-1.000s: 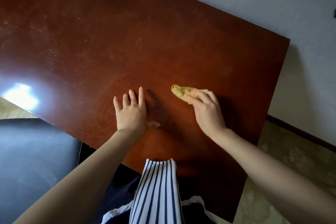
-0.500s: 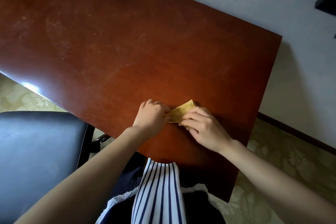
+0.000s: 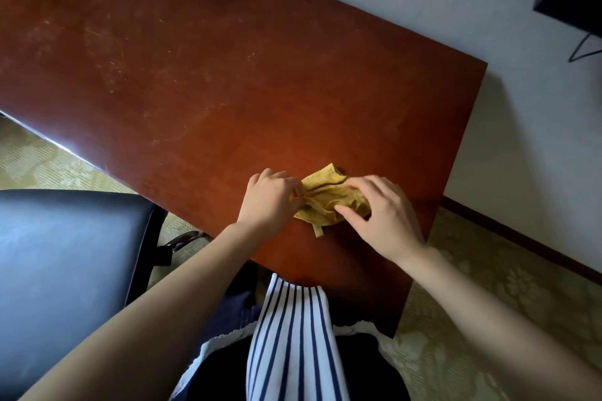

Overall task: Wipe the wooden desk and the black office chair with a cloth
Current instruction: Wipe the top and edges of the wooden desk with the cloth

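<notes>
A: How is the light falling?

B: Dimly. Soft daylight is coming from the left, glaring in a pale streak along the bench's (image 3: 228,75) near-left edge and sheening blue-grey on the chair seat (image 3: 65,270).

A: Any shadows?

B: The bench is casting a soft shadow on the wall (image 3: 488,127) to its right, and the lower corners are darkening.

A: Is anything blurring?

B: The right hand's (image 3: 384,215) fingertips are smearing slightly. Straight edges are bowing outward near the borders.

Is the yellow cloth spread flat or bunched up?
Bunched up: the cloth lies crumpled in folds on the desk, between the left hand and right hand.
</notes>
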A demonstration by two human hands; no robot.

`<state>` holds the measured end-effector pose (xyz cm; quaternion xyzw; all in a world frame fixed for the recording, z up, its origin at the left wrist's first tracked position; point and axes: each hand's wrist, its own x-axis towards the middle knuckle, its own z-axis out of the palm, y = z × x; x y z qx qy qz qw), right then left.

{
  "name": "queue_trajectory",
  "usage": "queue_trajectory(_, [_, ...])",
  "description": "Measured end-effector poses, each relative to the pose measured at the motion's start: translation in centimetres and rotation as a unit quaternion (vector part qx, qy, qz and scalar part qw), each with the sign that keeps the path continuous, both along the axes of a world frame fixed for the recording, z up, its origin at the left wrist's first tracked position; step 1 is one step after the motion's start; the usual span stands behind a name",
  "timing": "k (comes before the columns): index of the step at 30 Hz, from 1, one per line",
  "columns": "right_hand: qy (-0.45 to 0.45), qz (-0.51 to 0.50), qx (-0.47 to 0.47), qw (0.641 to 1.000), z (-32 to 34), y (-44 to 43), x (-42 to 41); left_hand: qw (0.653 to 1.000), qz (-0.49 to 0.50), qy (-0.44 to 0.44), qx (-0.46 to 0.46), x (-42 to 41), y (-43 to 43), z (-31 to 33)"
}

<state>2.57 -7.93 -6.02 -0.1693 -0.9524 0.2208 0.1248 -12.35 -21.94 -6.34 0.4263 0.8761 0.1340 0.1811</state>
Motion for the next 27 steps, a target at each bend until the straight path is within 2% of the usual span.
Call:
queue_trajectory(3, [-0.073,-0.020,-0.030,0.997,0.0,0.1,-0.7,1.000,0.006,-0.007,0.025,0.2,0.5,0.4])
queue_trajectory(8, [-0.008,-0.040,-0.021,0.999,0.8,1.2,-1.6,0.996,0.032,-0.038,0.069,-0.6,1.2,1.8])
queue_trajectory(11, [-0.047,-0.027,-0.057,0.997,1.1,2.3,-2.2,0.993,0.039,-0.065,0.094,-1.1,1.5,2.8])
queue_trajectory(17, [-0.080,-0.031,-0.196,0.977,1.0,3.0,-2.7,0.991,0.054,-0.089,0.079,-1.1,1.0,3.0])
queue_trajectory(22, [-0.079,0.029,-0.148,0.985,-0.1,1.0,-1.9,0.983,0.099,-0.129,0.083,-1.0,0.9,2.9])
queue_trajectory(27, [-0.057,0.005,-0.246,0.968,-0.2,1.4,-1.6,0.983,0.090,-0.123,0.101,-1.1,0.3,2.6])
